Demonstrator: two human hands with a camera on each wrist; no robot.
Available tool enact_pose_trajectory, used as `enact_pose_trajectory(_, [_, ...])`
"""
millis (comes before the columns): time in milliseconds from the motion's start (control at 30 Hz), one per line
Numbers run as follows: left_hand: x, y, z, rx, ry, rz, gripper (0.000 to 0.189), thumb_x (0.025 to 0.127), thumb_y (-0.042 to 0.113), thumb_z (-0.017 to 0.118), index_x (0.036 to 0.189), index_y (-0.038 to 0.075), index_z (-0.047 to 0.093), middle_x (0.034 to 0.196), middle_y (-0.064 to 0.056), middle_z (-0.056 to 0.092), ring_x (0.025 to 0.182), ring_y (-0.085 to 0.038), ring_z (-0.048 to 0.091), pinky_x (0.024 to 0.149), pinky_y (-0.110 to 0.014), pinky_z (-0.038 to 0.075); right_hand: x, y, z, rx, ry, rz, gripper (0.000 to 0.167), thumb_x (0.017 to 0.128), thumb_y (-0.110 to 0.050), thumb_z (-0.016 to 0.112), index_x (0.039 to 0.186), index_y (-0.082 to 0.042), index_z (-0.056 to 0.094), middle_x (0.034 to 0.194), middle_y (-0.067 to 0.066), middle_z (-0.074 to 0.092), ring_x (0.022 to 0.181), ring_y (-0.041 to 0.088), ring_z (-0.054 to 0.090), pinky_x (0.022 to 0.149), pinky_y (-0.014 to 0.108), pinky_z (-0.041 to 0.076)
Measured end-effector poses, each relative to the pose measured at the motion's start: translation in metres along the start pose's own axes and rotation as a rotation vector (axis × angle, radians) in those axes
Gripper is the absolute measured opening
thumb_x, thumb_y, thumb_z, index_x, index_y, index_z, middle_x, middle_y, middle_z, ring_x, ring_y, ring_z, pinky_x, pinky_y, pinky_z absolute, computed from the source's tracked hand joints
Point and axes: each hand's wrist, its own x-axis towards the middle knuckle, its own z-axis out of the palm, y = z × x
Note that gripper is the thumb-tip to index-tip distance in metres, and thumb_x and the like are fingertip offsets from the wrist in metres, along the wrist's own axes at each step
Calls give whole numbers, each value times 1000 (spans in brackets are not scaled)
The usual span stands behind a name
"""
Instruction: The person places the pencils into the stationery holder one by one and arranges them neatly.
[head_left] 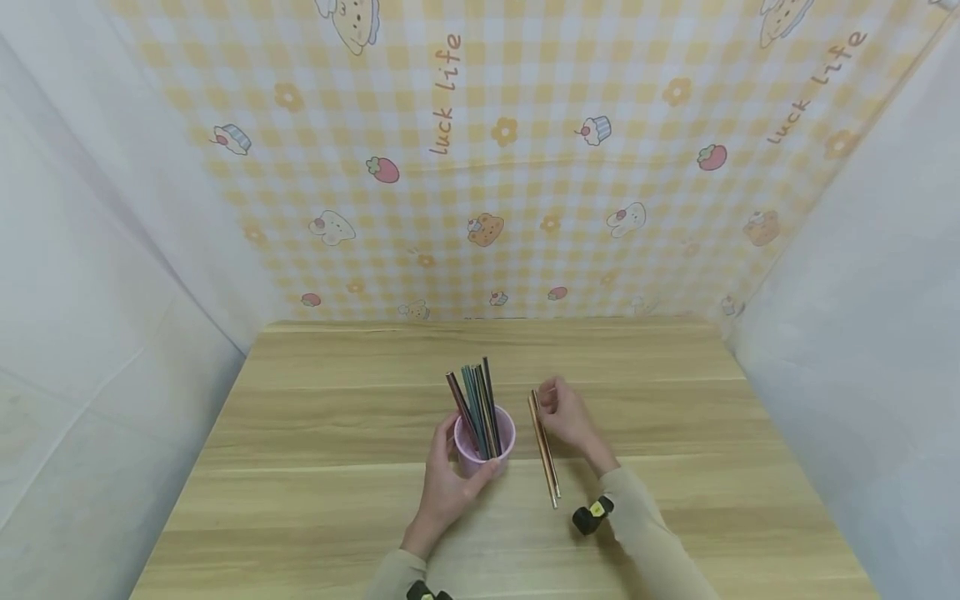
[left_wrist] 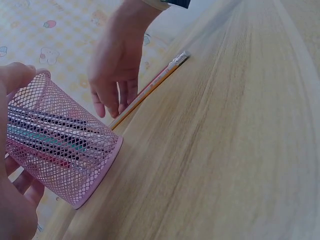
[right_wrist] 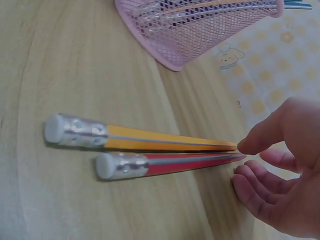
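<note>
My left hand holds a pink mesh pencil cup, its thumb and fingers wrapped around the sides. Several dark and teal pencils lean inside the cup, their ends standing above the rim. Right of the cup, a yellow pencil and a red pencil lie side by side on the table, white erasers toward me. My right hand is at their far ends. In the right wrist view its thumb tip is right at the yellow pencil's end, with the other fingers loosely bent beside the red one.
The wooden table carries the cup and the two pencils. A yellow checked cloth with cartoon prints hangs behind its back edge. White sheets enclose the left and right sides. A black wrist camera sits on the right sleeve.
</note>
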Motion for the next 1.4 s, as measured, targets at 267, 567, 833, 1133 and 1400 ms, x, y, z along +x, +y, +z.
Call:
enact_pose_trajectory(267, [1, 7, 1, 1, 20, 10, 89, 71, 12, 89, 147, 2, 43, 139, -21, 58, 120, -39, 63, 89, -48, 56, -1, -4, 3, -181, 4, 24, 39, 72, 7, 65, 111, 1, 59, 92, 11, 66, 87, 25, 65, 79, 39, 57])
enact_pose_trajectory(567, [2, 2, 2, 4, 12, -4, 90, 72, 15, 89, 148, 7, 42, 142, -18, 57, 123, -38, 61, 92, -47, 55, -2, -17, 2, -356, -42, 153, 39, 70, 1, 66, 108, 1, 59, 83, 7, 59, 74, 23, 55, 62, 33, 48])
enact_pose_trajectory(833, [2, -3, 1, -11, 6, 4, 90, 72, 19, 90, 149, 12, 42, 143, -12, 57, 123, -34, 62, 93, -46, 55, -1, -29, 0, -458, -116, 164, 23, 76, -3, 70, 94, -6, 56, 78, 7, 59, 69, 24, 54, 57, 32, 46])
enact_pose_trajectory(1133, [3, 29, -2, -17, 3, -1, 89, 70, 4, 87, 146, -5, 42, 138, -28, 56, 119, -44, 61, 89, -57, 55, 6, -35, -8, -388, -96, 114, 18, 89, -10, 66, 99, -4, 52, 76, 6, 55, 66, 21, 53, 56, 31, 45])
enact_pose_trajectory(1400, [3, 33, -4, -8, 4, 7, 88, 69, 3, 87, 144, -9, 43, 136, -30, 57, 117, -45, 62, 88, -48, 56, 10, -63, -24, -231, -66, 77, 39, 88, -2, 63, 125, 5, 51, 89, 17, 69, 66, 21, 63, 56, 29, 52])
